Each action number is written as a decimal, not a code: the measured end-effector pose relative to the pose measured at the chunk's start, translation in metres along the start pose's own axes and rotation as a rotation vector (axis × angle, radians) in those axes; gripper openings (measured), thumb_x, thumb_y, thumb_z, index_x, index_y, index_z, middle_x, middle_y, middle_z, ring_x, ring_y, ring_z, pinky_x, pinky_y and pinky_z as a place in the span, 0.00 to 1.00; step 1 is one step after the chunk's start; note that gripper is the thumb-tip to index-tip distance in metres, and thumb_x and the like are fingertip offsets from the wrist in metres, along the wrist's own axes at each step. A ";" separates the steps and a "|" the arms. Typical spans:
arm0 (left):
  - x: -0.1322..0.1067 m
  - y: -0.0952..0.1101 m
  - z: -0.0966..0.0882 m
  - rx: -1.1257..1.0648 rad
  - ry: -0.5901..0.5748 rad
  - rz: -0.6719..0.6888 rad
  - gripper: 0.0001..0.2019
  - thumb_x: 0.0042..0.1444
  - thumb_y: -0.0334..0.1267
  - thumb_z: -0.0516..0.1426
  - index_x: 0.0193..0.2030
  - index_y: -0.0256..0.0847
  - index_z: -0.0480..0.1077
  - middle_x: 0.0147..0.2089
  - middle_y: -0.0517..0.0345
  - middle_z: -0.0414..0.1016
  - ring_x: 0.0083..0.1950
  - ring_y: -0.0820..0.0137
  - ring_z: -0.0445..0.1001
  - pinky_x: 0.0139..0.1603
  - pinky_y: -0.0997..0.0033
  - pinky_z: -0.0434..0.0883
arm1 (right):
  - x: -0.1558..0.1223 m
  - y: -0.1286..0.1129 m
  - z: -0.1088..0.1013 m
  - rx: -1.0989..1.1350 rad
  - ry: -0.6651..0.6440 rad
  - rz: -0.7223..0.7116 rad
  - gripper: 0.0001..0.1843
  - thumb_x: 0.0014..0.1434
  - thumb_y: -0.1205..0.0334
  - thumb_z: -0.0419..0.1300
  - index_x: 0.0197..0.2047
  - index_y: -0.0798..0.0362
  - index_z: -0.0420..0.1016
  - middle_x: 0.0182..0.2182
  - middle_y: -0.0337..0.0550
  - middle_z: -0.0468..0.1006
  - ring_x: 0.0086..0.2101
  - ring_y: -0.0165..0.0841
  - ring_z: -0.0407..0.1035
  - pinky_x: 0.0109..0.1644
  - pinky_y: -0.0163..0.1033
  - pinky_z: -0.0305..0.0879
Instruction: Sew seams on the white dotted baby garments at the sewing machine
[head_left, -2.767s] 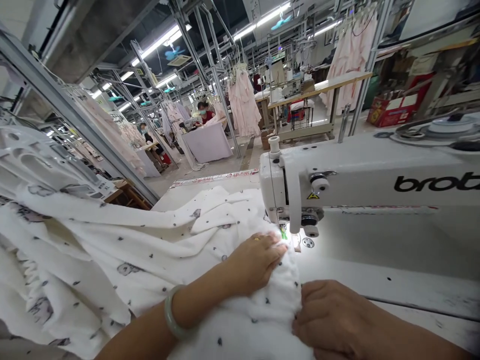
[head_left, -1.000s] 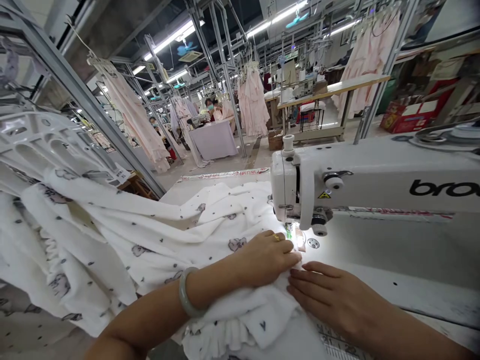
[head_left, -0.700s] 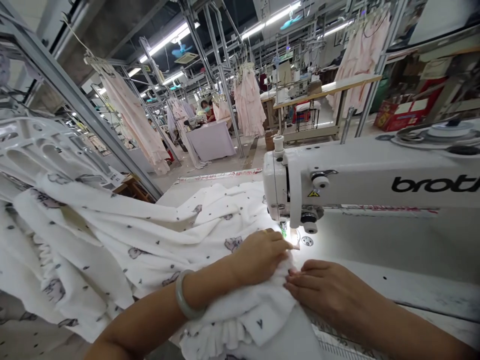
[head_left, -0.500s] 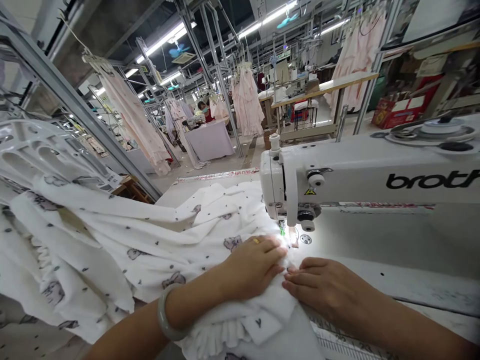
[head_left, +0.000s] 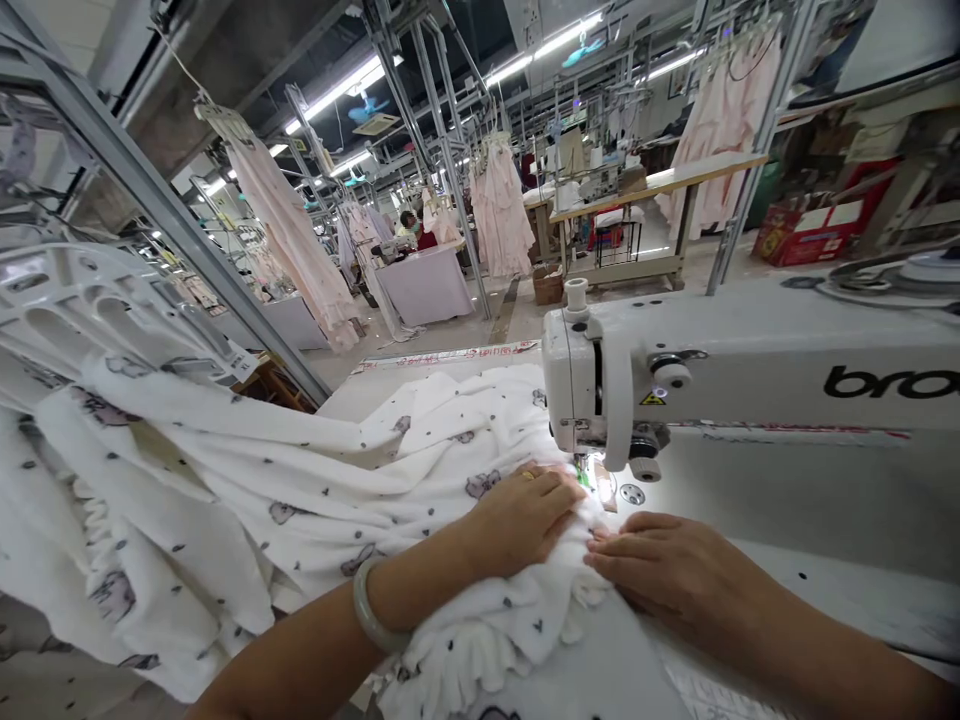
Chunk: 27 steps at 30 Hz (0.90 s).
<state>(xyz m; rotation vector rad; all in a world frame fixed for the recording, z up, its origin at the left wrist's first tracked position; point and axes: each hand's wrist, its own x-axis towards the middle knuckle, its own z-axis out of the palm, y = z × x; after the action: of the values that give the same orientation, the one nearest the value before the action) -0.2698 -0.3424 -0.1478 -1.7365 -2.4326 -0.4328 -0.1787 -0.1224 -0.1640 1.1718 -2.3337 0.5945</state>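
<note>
The white cloth with small grey prints (head_left: 352, 480) lies heaped over the left of the worktop (head_left: 825, 500), its near edge fed under the needle area (head_left: 592, 478) of the white sewing machine (head_left: 750, 350). It looks light, soft and limp, with a crinkled weave that should grip skin rather than slide. It would bunch if pushed from afar, so it is probably best held flat, close to the needle, or by the gathered ruffle (head_left: 480, 650) at its front edge. The left hand (head_left: 525, 515), with a ring and a pale bangle (head_left: 367, 615) on the wrist, rests palm down on the cloth just left of the needle, fingers loosely curved and gripping nothing. The right hand (head_left: 660, 572) lies flat just beside it, fingertips on the cloth's edge, the two hands almost touching. Farther off, a brown box (head_left: 547, 288) stands on the floor and a red and white carton (head_left: 806, 225) sits at the right. What either holds cannot be told. Pink garments (head_left: 499, 205) hang from rails beyond.
</note>
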 end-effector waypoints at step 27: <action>0.020 -0.039 0.003 0.003 -0.098 0.020 0.08 0.72 0.32 0.53 0.49 0.39 0.73 0.45 0.50 0.78 0.52 0.63 0.78 0.55 0.65 0.75 | 0.010 0.006 0.003 -0.037 -0.028 0.160 0.18 0.73 0.73 0.50 0.37 0.51 0.79 0.30 0.41 0.82 0.33 0.34 0.77 0.48 0.40 0.73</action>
<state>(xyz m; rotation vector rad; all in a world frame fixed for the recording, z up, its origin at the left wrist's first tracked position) -0.3129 -0.3357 -0.1514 -1.8209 -2.4774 -0.3493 -0.1899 -0.1267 -0.1615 0.9896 -2.4673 0.5905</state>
